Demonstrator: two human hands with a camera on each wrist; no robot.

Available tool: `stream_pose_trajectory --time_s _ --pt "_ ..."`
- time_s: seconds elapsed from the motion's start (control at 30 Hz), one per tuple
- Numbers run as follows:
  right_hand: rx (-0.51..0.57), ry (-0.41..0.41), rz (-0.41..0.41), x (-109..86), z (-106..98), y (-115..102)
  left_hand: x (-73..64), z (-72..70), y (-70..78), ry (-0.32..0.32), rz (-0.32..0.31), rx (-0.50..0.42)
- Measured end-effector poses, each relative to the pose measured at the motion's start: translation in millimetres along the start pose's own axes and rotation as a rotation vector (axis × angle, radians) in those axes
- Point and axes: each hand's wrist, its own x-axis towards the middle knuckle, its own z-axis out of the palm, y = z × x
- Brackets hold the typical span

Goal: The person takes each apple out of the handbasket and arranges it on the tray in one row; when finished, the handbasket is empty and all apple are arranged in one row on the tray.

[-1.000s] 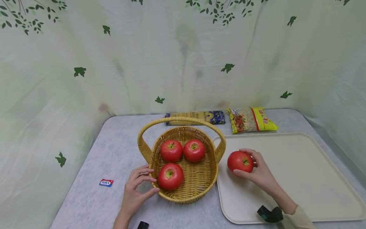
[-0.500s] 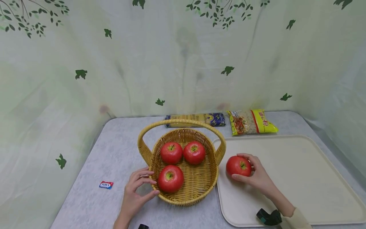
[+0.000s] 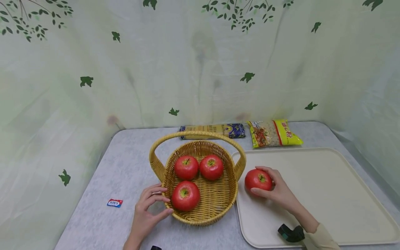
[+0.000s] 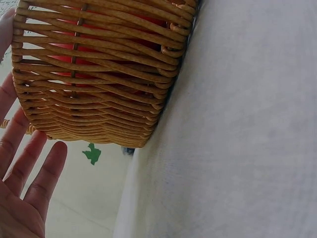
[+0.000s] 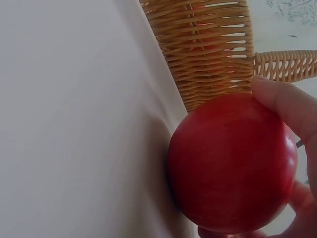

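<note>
Right hand (image 3: pixel 279 193) grips one apple (image 3: pixel 257 179); left hand (image 3: pixel 146 212) touches basket (image 3: pixel 217 199), three apples (image 3: pixel 185 196) inside.

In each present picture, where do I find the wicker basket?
Head: the wicker basket stands at lower centre, left of the tray.
Left wrist: upper left, cut by the top edge.
Right wrist: top, right of centre, above the held apple.
Shared landmark: red apples inside it.
</note>
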Motion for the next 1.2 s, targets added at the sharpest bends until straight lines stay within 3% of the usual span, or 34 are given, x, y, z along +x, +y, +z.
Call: stream_pose_trajectory --time_s 0.8,1.2 --pt "-0.054 0.007 0.01 0.9 6.1 -3.9 -0.4 -1.4 2.0 0.003 0.004 0.011" --pt "-0.046 0.029 -0.044 -0.4 8.4 -7.4 1.0 -0.3 4.5 0.004 -0.012 0.019"
